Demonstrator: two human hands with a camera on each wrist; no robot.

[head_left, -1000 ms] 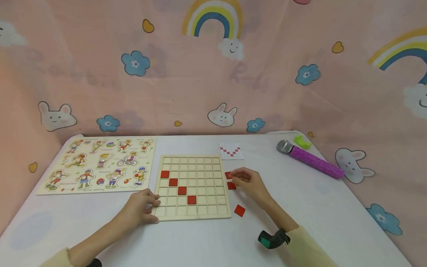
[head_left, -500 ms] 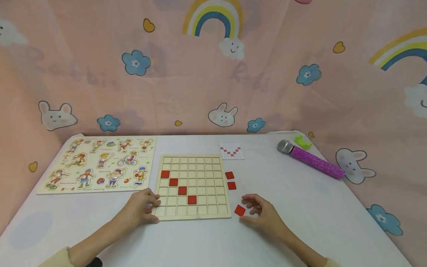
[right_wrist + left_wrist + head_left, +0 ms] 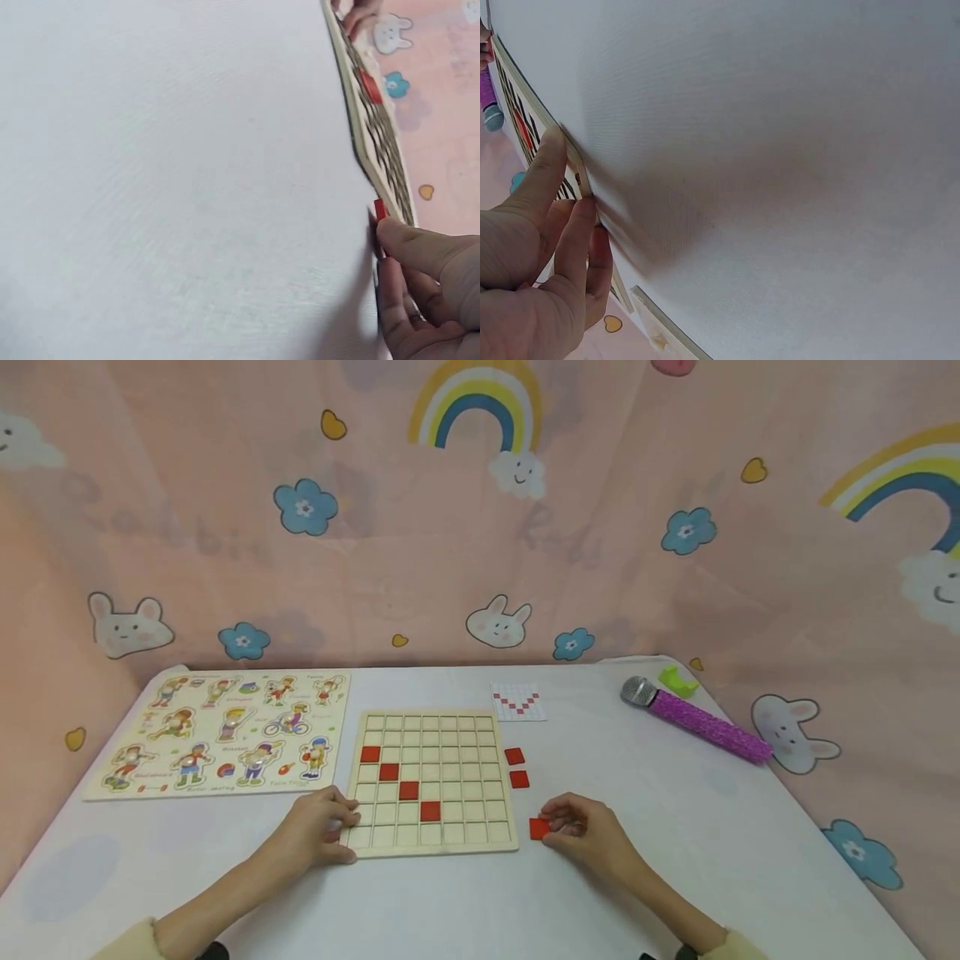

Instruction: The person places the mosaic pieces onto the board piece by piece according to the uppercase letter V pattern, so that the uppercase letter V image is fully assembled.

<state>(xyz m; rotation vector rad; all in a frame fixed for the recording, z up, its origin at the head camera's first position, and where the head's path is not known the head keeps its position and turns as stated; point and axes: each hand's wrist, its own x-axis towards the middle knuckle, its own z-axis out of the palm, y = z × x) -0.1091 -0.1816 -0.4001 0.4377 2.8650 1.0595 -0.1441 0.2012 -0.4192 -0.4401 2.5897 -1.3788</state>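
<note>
A wooden grid board [image 3: 467, 768] lies flat on the table, with several red square tiles [image 3: 408, 791] set in a diagonal line of its cells. At the board's lower left corner, my left hand [image 3: 311, 831] grips the edge between thumb and fingers; the left wrist view shows the thumb [image 3: 544, 169] against the rim. To the right of the board, my right hand [image 3: 592, 835] pinches a loose red tile [image 3: 539, 829] by its right side. That tile shows edge-on in the right wrist view, between thumb and fingers. Two more loose tiles [image 3: 519, 779] lie above it beside the board.
A pattern card [image 3: 518, 702] with a red V of squares lies behind the board. On the left is a wooden picture puzzle [image 3: 255, 727] of sports figures. A purple microphone [image 3: 705, 724] and a green curved piece [image 3: 678, 680] lie back right.
My right hand has come down from the two upper tiles to the lowest loose one and taken hold of it, turning it slightly. The left hand stays at the board's corner.
</note>
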